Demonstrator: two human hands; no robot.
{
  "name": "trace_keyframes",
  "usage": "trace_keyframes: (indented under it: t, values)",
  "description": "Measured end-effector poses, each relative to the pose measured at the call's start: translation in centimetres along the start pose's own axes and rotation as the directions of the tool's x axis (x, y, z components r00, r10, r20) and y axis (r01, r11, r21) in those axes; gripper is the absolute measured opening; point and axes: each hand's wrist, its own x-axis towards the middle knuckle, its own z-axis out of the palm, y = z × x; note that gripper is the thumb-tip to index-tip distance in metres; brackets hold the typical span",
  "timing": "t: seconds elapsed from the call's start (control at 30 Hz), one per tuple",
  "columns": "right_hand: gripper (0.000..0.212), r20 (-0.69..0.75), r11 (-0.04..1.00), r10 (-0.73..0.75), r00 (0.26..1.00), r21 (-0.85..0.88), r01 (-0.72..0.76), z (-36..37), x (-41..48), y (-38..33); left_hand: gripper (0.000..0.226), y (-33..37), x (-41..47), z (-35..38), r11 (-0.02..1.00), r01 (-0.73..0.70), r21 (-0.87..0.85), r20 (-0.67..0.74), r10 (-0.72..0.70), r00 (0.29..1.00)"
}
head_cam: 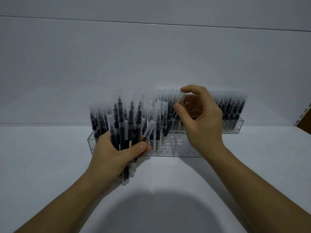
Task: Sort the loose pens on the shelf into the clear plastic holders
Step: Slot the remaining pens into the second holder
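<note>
- Left hand (116, 153): fingers and thumb curled round a pen bundle (120, 130), caps toward 12 o'clock.
- Right hand (203, 121): thumb and forefinger pinch one pen (170, 123), cap toward 1 o'clock, lower end at the front holder (185, 153).
- Rear holder (235, 127): filled, at 2 o'clock.

Left hand (116, 152) grips a pen bundle (124, 132); right hand (198, 118) pinches one pen (175, 113), seemingly above the clear holder (168, 151).

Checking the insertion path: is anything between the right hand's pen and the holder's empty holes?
Nothing visible does. The pen tilts with its lower end at the empty holes; standing pens are just left.
</note>
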Motion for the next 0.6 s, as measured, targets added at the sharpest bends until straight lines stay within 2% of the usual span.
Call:
trace_keyframes:
  t: [0.17,0.6]
  values:
    - [0.031,0.083,0.994,-0.082,0.993,-0.071,0.088,0.8,-0.3,0.3,0.019,-0.2,0.1,-0.1,0.999,-0.034,0.023,-0.009,0.034,0.999]
    - [0.034,0.161,0.973,-0.126,0.979,-0.175,0.153,1.4,-0.6,1.1,0.035,0.1,-0.1,0.0,0.999,-0.029,0.029,-0.004,0.029,1.0]
